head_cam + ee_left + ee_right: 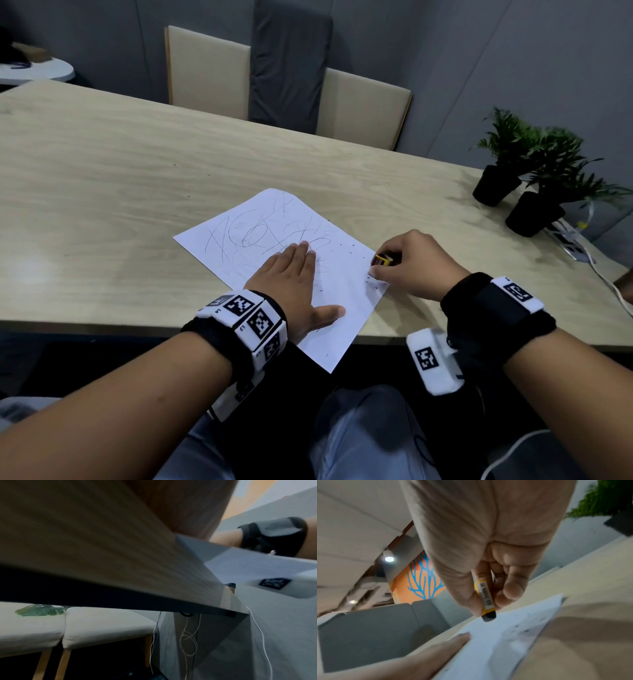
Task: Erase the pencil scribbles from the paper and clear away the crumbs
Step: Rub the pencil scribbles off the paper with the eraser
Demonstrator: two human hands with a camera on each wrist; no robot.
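On the wooden bench [102, 164], a white paper [346, 294] lies angled, its near corner overhanging the front edge. Pencil scribbles [260, 233] cover its far half; dark crumbs [346, 249] dot the right side. Left hand [294, 284] presses flat on the sheet, fingers straight. Right hand [414, 263] pinches a yellow-sleeved eraser [486, 599] at the paper's right edge, its dark tip just above the sheet.

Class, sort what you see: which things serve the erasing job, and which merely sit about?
Job:
white scribbled paper sheet
yellow-sleeved dark eraser
dark eraser crumbs

Bystanders:
two green potted plants in black pots
beige padded chairs
white cable
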